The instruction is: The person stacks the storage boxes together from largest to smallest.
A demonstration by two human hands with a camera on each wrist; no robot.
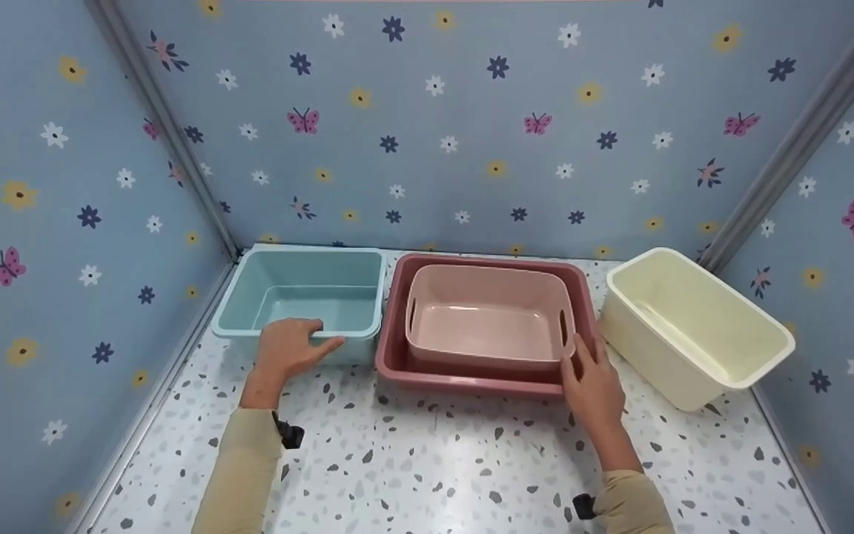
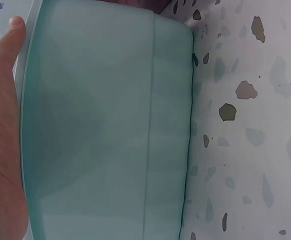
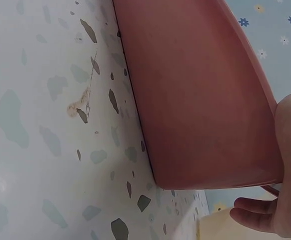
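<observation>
A teal bin (image 1: 323, 347) stands at the left, and my left hand (image 1: 290, 348) lies over its front rim, fingers over the edge and thumb along it. In the left wrist view that hand (image 2: 3, 135) rests at the rim of the teal bin (image 2: 90, 115). A pale pink basket (image 1: 486, 326) sits inside a dark red bin (image 1: 471, 383). My right hand (image 1: 596, 382) touches the front right corner of the red bin, fingertips near the pink basket's corner. The right wrist view shows this hand (image 3: 290, 165) against the red bin (image 3: 200, 100), some fingers bent beyond its end.
A cream bin (image 1: 664, 348) stands angled at the right, beside my right hand. The speckled white tabletop (image 1: 434, 460) extends in front of the bins. Flower-patterned panels (image 1: 471, 133) enclose the back and both sides.
</observation>
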